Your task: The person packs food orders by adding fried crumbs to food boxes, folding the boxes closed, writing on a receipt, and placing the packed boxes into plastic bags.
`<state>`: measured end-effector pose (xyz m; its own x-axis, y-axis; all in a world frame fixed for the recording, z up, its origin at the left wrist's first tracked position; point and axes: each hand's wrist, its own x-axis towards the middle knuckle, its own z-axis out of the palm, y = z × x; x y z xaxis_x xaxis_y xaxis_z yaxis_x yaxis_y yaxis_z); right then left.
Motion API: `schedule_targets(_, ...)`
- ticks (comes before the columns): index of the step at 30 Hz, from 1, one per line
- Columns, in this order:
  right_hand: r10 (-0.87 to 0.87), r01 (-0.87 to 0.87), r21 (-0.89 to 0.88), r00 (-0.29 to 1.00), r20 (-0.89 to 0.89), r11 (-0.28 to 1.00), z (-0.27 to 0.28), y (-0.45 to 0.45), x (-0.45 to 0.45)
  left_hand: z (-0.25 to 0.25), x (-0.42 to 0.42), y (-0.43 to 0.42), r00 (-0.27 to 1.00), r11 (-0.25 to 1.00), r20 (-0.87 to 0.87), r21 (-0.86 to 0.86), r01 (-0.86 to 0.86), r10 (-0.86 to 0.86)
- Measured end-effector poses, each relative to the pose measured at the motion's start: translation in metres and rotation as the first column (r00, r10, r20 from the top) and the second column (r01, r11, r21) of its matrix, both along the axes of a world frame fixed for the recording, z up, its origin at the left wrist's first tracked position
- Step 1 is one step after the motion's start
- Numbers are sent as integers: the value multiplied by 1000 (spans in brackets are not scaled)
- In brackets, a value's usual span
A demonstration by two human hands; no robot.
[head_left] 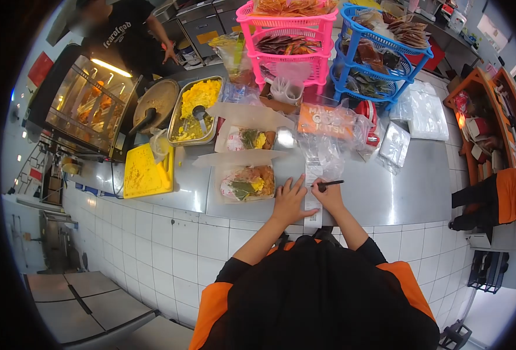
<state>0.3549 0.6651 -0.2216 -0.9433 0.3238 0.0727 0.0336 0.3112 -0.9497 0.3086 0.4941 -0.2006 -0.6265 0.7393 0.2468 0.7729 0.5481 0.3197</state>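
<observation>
A long white paper receipt (313, 201) lies on the steel counter near its front edge. My left hand (289, 199) rests on it from the left, fingers spread and pressing the paper down. In my right hand (328, 197) is a black pen (331, 184), its tip at the receipt's right side. Left of my hands stand two open food boxes, the nearer box (226, 198) and the farther box (227, 140), each with food and a green leaf inside. A clear plastic bag (327, 154) covers the receipt's far end.
A steel tray (214, 125) of yellow food and a yellow cutting board (143, 175) are on the left. Pink (287, 46) and blue (380, 58) basket racks stand behind. Plastic bags (424, 111) lie right. A person (118, 32) stands beyond the counter; another (497, 198) is far right.
</observation>
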Motion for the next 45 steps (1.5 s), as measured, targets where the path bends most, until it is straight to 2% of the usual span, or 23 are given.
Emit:
schedule_targets(2,-14,13,71,1000,10,997,11,-4,-2,0,0,0,1000,1000,6,13,2,-2)
schedule_targets(5,55,-46,90,993,-100,995,-10,3,6,3,0,0,1000,1000,28,-12,2,-2)
schedule_targets(8,-209,205,-94,977,-33,974,-6,3,19,1,0,-1,999,999,33,-29,-14,15)
schedule_targets(11,-73,74,13,996,-52,997,8,1,26,0,0,0,999,1000,29,-19,-22,22)
schedule_targets(14,-89,88,17,995,35,996,12,1,25,-2,0,0,998,999,39,-34,-39,40)
schedule_targets(17,-90,91,-35,995,43,995,12,0,23,2,1,1,999,999,18,-3,-43,43)
schedule_targets(20,-81,82,-27,996,24,996,3,1,23,7,1,2,999,994,25,-98,-41,44)
schedule_targets(23,-35,36,-37,999,22,999,4,-1,23,10,0,3,996,993,61,-98,-59,66)
schedule_targets(26,-30,31,107,999,-12,994,14,-9,24,6,0,4,996,994,33,-77,-77,80)
schedule_targets(30,-187,184,76,982,37,980,1,-10,18,5,0,5,995,992,31,-89,-89,92)
schedule_targets(33,-191,191,83,982,-16,978,7,-18,16,3,-1,5,997,991,28,-113,-74,77)
schedule_targets(35,-68,76,253,997,-39,964,17,-13,20,4,-2,4,997,983,36,-172,-63,70)
schedule_targets(36,-3,17,334,999,-42,942,19,-12,22,4,-1,5,997,988,30,-138,-68,72)
schedule_targets(39,-254,263,141,964,-80,954,14,-12,21,5,-2,6,996,994,23,-73,-80,82)
schedule_targets(42,-145,164,232,985,-99,959,18,-13,24,4,2,6,996,994,33,-77,-82,84)
schedule_targets(45,-174,184,199,982,-66,962,18,-7,36,1,-3,6,997,993,3,-84,-79,80)
